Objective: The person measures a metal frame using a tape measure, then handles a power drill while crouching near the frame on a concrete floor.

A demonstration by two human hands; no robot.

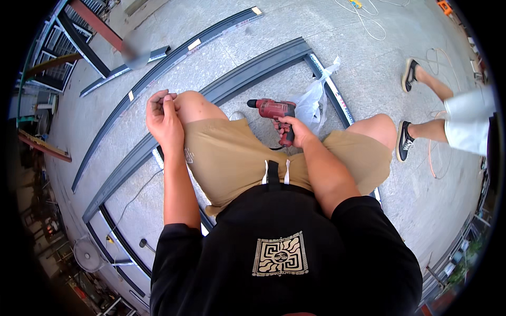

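My right hand [298, 131] clamped round a drill [275, 108], left hand [165, 124] apart, grip I can't tell, floor [237, 42] between metal bars [258, 65].

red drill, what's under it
Concrete floor shows around the red drill, with a translucent plastic bag visible past its rear end. Whatever lies directly beneath its body and the right hand is covered.

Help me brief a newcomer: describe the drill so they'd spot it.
Find the dark metal frame on the floor, then the tan shorts. Between the knees, the right hand grips the drill, black chuck pointing left; unlike the pale plastic bag beside it, it's red.
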